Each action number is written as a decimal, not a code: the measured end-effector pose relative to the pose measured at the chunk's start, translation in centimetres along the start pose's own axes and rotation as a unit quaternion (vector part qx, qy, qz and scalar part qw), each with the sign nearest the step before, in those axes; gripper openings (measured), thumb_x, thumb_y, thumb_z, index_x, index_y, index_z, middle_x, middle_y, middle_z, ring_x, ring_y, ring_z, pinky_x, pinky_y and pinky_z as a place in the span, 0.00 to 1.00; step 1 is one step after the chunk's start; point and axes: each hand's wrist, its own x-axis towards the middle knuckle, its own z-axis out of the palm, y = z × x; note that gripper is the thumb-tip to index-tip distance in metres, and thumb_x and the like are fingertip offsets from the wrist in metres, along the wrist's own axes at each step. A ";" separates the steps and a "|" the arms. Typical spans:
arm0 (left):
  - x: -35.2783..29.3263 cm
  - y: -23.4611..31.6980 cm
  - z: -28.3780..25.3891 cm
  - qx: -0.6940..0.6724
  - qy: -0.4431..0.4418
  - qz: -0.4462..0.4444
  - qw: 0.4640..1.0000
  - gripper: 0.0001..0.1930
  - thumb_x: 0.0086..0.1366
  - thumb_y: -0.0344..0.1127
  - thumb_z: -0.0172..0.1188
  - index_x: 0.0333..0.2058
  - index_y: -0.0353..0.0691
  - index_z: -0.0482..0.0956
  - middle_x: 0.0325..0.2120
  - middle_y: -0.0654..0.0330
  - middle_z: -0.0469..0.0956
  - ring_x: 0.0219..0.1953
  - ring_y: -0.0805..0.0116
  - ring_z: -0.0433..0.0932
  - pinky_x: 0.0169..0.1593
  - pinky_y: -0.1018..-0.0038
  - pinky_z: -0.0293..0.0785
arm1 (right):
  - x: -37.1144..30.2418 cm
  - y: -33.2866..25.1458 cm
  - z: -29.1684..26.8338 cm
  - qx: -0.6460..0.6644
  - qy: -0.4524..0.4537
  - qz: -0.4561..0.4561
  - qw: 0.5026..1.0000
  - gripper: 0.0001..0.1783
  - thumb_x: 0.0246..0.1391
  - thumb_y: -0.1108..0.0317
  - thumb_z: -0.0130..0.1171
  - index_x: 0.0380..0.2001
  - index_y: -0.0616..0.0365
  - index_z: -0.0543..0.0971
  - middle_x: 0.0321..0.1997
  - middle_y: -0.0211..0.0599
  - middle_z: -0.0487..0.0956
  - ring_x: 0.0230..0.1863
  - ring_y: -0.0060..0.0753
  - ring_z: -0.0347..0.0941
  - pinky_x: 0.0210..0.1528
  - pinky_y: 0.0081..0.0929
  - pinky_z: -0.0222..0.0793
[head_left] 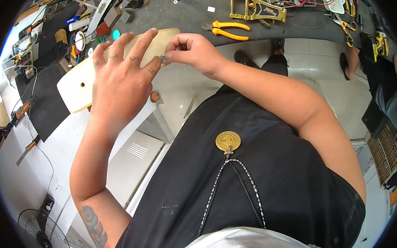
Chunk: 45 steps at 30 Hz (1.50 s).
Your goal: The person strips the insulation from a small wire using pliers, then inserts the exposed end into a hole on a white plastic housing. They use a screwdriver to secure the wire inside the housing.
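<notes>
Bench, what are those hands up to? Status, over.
Left grip across cream board, thumb hidden. Right grip apparently pinching grey bit. Pliers nearby, clear of both.

The curved board [72,87] is plain pale cream, with a round dark hole [82,85]. The small piece [163,58] at the right hand [195,53] is silvery grey. Dark inked marks [135,58] run across the fingers [144,41] of the left hand [122,82]. The table [181,17] is black; its pliers [218,28] are yellow-orange with dark grey tips, and the metal bracket [279,14] is gold around a dark panel. The shirt [186,177] is black, the medal [228,141] gold, the beaded chain [252,184] silver, the mask [255,243] whitish with blue stitch-like lines, the floor tiles [297,75] pale grey.
</notes>
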 end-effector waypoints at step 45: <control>-0.3 -0.2 1.1 0.021 0.013 -0.029 0.999 0.23 0.51 0.25 0.69 0.50 0.38 0.83 0.73 0.67 0.70 0.69 0.57 0.71 0.72 0.47 0.63 | 0.5 0.3 -0.2 -0.153 0.024 0.039 0.987 0.13 0.56 0.63 0.81 0.35 0.61 0.88 0.36 0.34 0.89 0.35 0.18 0.79 0.41 0.23 0.75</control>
